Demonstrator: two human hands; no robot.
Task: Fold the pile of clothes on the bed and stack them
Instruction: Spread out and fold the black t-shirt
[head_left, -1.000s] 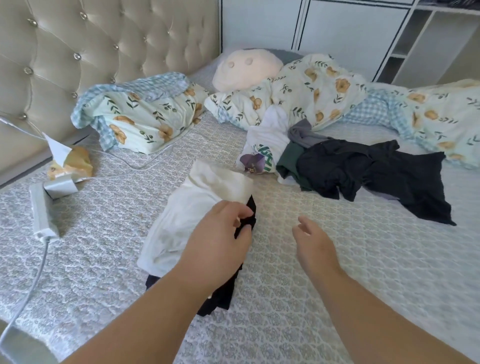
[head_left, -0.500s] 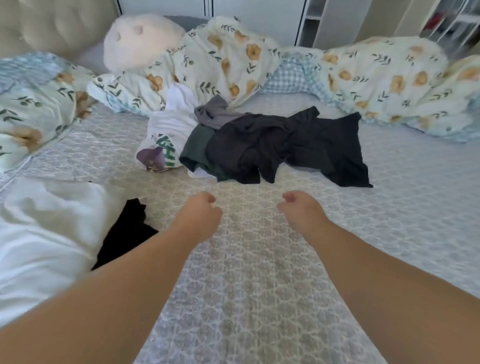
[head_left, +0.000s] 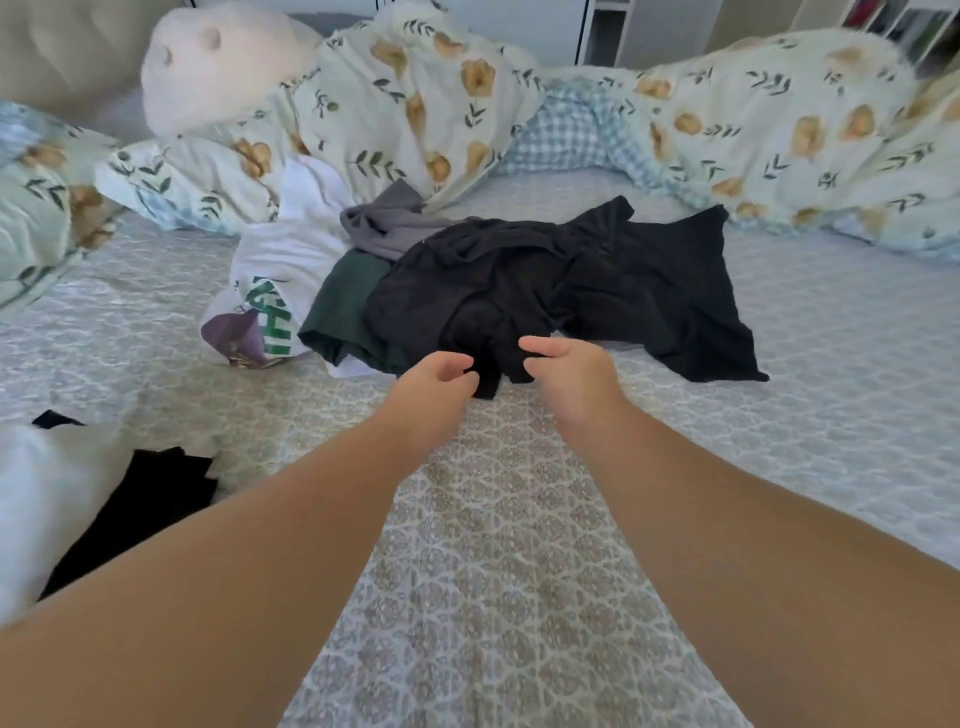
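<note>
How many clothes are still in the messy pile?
4 that I can see: a black garment in front near the hands, a dark green one left of it, a grey one behind, and a white printed shirt farthest left. More may hide underneath.

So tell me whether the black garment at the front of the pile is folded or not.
Not folded. The crumpled black cloth garment lies bunched and wrinkled, sprawled unevenly over the patterned bedspread, with ragged edges.

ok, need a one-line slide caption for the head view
Both hands, left hand and right hand, reach the near edge of a crumpled black garment in the unfolded pile on the bed.
</note>
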